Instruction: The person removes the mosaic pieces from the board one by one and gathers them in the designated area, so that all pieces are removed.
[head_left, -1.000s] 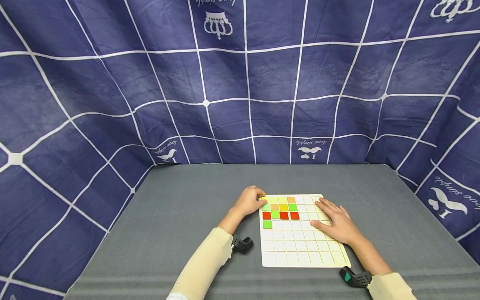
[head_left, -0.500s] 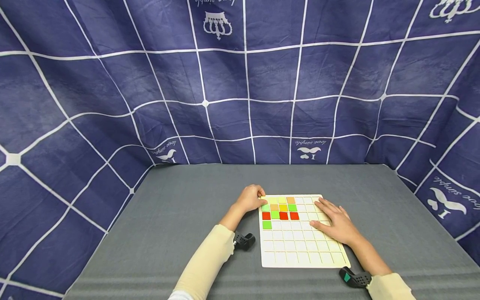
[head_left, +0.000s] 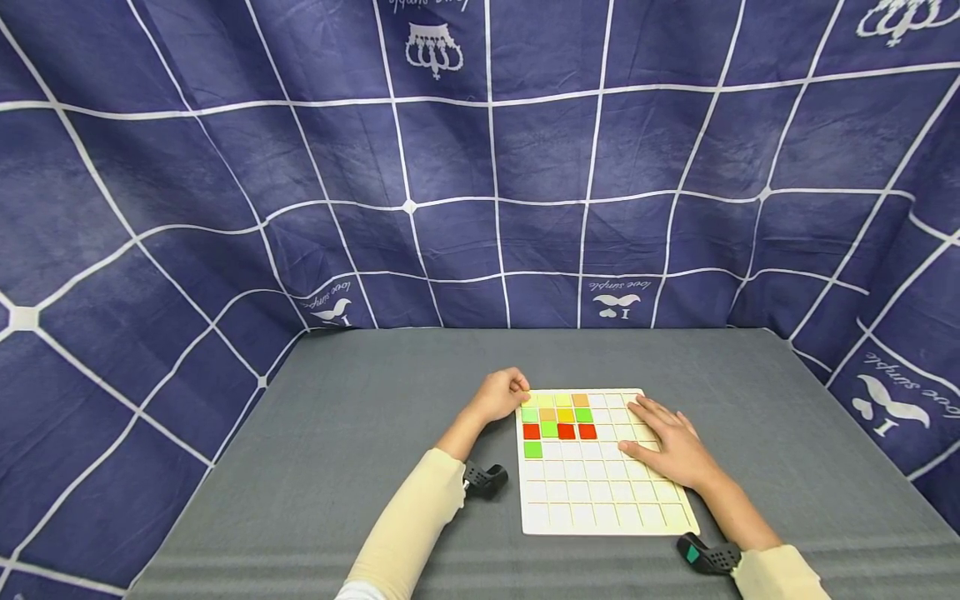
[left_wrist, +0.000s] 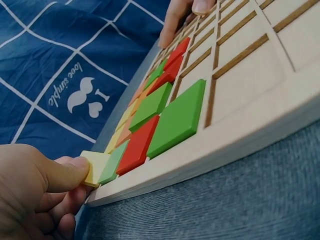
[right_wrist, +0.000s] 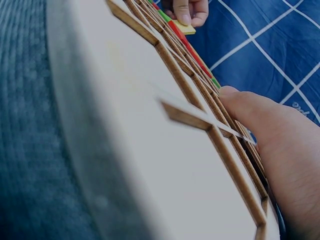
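Observation:
A pale wooden board (head_left: 592, 492) with a grid of square recesses lies on the grey table. My left hand (head_left: 501, 397) is at its far left corner, where thumb and fingers pinch a pale yellow tile (left_wrist: 95, 167). In the right wrist view that yellow tile (right_wrist: 186, 27) juts out at an angle under the thumb. Beside it lie a mint green tile (left_wrist: 114, 162), a red tile (left_wrist: 138, 145) and a bright green tile (left_wrist: 178, 120). My right hand (head_left: 671, 446) rests on the board's right side with its fingers spread; the wrist view shows mostly its thumb.
More coloured tiles, such as an orange tile (head_left: 581, 400) and a red tile (head_left: 587, 432), fill cells in the board's far left part. A grey cloth covers the table (head_left: 360, 433). A blue curtain (head_left: 450, 242) with white lines hangs behind and at the sides.
My left thumb has drawn back slightly toward the board's corner, and more of the far left cells shows. My right hand keeps its place on the board.

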